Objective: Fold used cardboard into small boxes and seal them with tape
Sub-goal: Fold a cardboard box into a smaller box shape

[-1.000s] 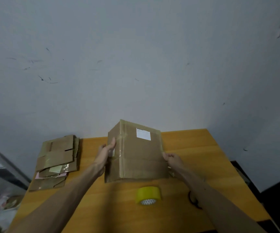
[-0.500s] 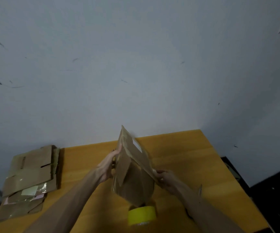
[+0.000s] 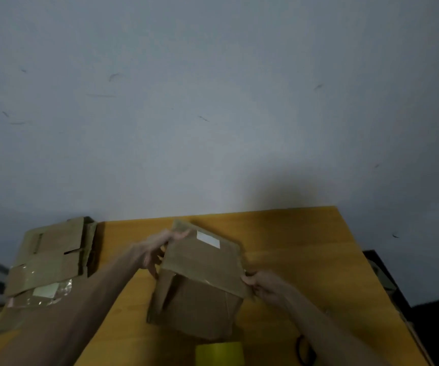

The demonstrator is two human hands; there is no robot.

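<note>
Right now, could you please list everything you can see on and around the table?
cardboard box: one, brown, mid-table, tilted between both hands
white label: one, white, on the box's upper panel
flattened cardboard stack: one pile, brown, table's left edge
tape roll: one, yellow, near table edge, in front of the box
dark loop: one, black, right of the tape; too blurred to identify
table: one, orange-yellow wood, against the wall
wall: one, grey, behind the table
left hand: one, grips the box's upper left edge
right hand: one, pinches the box's right edge
</note>
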